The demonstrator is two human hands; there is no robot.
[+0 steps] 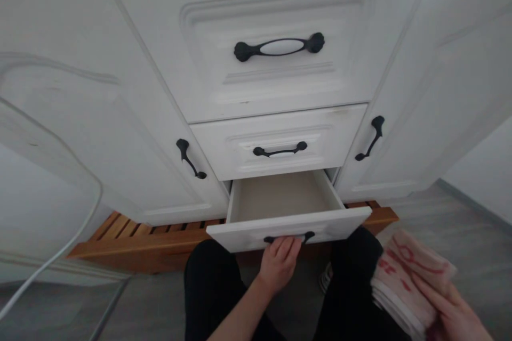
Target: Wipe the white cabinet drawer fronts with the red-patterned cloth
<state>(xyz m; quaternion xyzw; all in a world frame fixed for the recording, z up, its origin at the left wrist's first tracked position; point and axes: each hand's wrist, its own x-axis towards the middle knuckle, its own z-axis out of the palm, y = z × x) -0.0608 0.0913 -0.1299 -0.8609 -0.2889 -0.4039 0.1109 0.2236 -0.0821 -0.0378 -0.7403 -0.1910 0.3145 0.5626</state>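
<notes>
White kitchen cabinet, bottom drawer [286,208] open; left hand [280,264] gripping its handle [288,237], right hand [456,317] clutching folded towel [408,282] (red print).

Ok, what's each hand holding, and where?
Left hand grips the open bottom drawer by its black handle. Right hand holds a folded towel by its near end.

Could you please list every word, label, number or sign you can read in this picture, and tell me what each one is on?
No text can be read for certain.
Folded cloth, held in the right hand: red marks, possibly characters, too blurred and creased to read.
Open bottom drawer, its handle gripped by the left hand: no writing shows.
White cabinet fronts: no labels or numbers.
</notes>
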